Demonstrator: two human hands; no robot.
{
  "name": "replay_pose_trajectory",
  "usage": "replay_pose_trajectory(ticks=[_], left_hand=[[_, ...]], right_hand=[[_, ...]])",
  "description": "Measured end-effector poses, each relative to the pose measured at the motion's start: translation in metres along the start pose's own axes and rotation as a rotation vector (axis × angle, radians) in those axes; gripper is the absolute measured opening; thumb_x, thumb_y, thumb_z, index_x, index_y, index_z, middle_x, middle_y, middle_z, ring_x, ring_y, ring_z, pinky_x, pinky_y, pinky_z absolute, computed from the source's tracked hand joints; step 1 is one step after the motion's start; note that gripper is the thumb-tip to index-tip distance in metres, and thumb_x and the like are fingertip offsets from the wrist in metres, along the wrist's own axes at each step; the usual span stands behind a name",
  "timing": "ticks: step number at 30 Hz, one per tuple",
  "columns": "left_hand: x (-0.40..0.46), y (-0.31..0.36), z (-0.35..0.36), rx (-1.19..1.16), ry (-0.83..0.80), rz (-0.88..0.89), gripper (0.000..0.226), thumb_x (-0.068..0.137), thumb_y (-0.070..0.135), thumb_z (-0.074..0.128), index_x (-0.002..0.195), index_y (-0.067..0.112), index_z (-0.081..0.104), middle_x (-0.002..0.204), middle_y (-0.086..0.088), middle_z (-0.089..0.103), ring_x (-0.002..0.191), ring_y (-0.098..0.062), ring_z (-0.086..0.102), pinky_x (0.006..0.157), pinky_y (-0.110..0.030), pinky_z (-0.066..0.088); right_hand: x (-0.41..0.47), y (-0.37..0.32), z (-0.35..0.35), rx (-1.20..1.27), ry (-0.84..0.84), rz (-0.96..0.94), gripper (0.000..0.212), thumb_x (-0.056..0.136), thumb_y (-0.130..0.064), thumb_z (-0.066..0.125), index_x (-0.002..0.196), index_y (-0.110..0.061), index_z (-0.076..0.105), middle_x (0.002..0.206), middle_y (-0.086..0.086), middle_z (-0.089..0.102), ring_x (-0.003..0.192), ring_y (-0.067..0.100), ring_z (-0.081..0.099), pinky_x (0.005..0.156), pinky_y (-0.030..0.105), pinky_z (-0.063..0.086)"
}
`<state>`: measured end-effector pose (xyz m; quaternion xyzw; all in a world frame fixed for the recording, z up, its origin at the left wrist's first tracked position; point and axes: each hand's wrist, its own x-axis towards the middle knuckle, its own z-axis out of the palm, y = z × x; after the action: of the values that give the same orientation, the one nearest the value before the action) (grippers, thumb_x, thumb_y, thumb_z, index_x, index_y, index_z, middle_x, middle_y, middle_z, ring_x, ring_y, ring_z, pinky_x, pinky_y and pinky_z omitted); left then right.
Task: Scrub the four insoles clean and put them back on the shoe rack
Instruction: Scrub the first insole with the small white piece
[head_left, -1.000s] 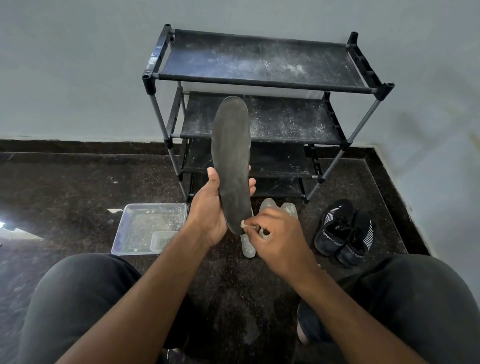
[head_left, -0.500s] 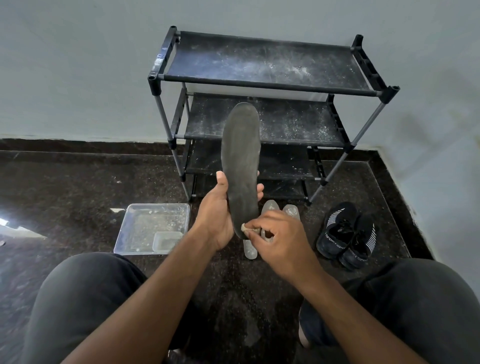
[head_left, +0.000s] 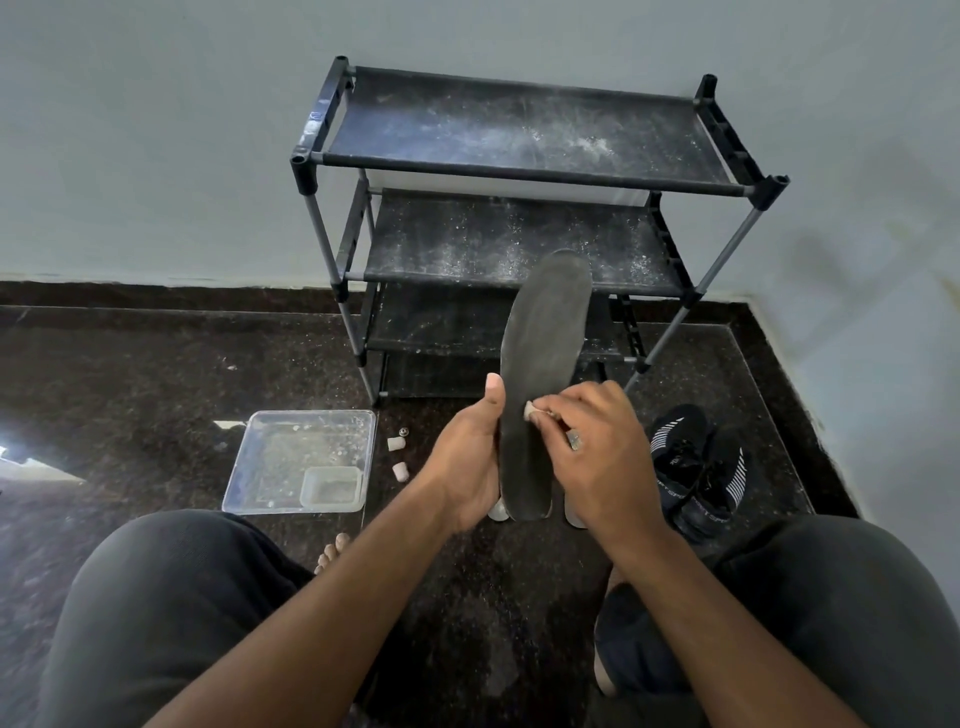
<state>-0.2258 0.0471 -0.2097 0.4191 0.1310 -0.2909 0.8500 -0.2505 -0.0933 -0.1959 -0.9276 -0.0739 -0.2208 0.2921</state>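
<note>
Between my knees, just above the floor, my left hand (head_left: 470, 462) grasps the dark insole (head_left: 543, 384) by its near half, thumb up along the left edge, toe end tilted far toward the rack (head_left: 524, 171); my right hand (head_left: 592, 452) pinches a small pale scrubber (head_left: 529, 410) and presses it on the insole's middle. A second ago the scrubber worked at the heel end, near the bottom edge; now it sits higher up the sole, and the insole leans more to the right; I judge the heel part done and the stroke moving toward the toe, so this insole is only partly scrubbed and none is back on the rack yet.

Under my hands two pale insoles (head_left: 574, 514) lie on the floor, mostly hidden by the one I hold; a fourth I cannot see. Left of my hands a clear tray (head_left: 260, 467) sits on the floor with a small tub (head_left: 332, 487) in its near right corner; between tray and left hand lie two spare pale pieces (head_left: 397, 457). Right of my right hand a pair of black shoes (head_left: 696, 467) rests on the floor, near the rack's right leg. All rack shelves look dusty and bare; the way to them is open, though the floor insoles and shoes lie close to where I would reach.
</note>
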Motion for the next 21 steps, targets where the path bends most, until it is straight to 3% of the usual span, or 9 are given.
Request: replay_pose_trajectory(ticks=[4,6,9,12,18,21], left_hand=[[-0.001,0.009,-0.004,-0.003,0.03,0.015,0.068,0.11,0.052,0.028,0.136,-0.002,0.06,0.132,-0.02,0.069,0.124,-0.027,0.068,0.103,-0.036,0.056],[-0.001,0.013,-0.005,-0.026,0.066,0.001,0.07,0.108,0.055,0.033,0.135,-0.003,0.061,0.13,-0.023,0.07,0.118,-0.029,0.07,0.096,-0.037,0.059],[-0.001,0.019,-0.007,-0.115,0.095,-0.017,0.073,0.105,0.059,0.038,0.136,-0.003,0.062,0.131,-0.027,0.067,0.114,-0.032,0.07,0.092,-0.041,0.061],[0.003,0.019,-0.011,-0.135,0.101,-0.006,0.074,0.104,0.061,0.039,0.136,-0.001,0.063,0.131,-0.028,0.067,0.115,-0.033,0.068,0.104,-0.044,0.056],[0.005,0.02,-0.017,-0.164,0.097,0.004,0.074,0.106,0.06,0.037,0.136,-0.003,0.061,0.13,-0.029,0.067,0.104,-0.03,0.073,0.086,-0.038,0.063],[0.003,0.021,-0.015,-0.167,0.078,-0.001,0.075,0.105,0.06,0.037,0.14,-0.003,0.059,0.133,-0.029,0.066,0.107,-0.031,0.071,0.088,-0.04,0.062]], right_hand=[[-0.009,-0.012,0.007,0.078,-0.116,-0.013,0.006,0.091,-0.017,0.073,0.095,-0.015,0.076,0.085,-0.008,0.064,0.085,0.007,0.052,0.079,0.021,0.046],[-0.013,-0.014,0.011,0.133,-0.18,-0.014,0.007,0.088,-0.016,0.075,0.095,-0.017,0.077,0.086,-0.01,0.066,0.087,0.001,0.052,0.085,0.012,0.042],[-0.013,-0.015,0.011,0.162,-0.214,-0.023,0.008,0.085,-0.015,0.078,0.092,-0.02,0.078,0.085,-0.013,0.068,0.086,-0.003,0.053,0.082,0.004,0.037],[-0.012,-0.016,0.008,0.174,-0.214,-0.038,0.01,0.085,-0.014,0.079,0.092,-0.021,0.079,0.085,-0.016,0.069,0.087,-0.006,0.055,0.081,0.004,0.037],[-0.011,-0.016,0.008,0.224,-0.237,-0.03,0.014,0.084,-0.016,0.079,0.097,-0.022,0.079,0.087,-0.017,0.07,0.088,-0.006,0.057,0.082,0.011,0.045],[-0.012,-0.017,0.009,0.311,-0.271,0.057,0.026,0.087,-0.015,0.077,0.111,-0.023,0.075,0.096,-0.018,0.067,0.102,-0.01,0.058,0.087,0.007,0.044]])
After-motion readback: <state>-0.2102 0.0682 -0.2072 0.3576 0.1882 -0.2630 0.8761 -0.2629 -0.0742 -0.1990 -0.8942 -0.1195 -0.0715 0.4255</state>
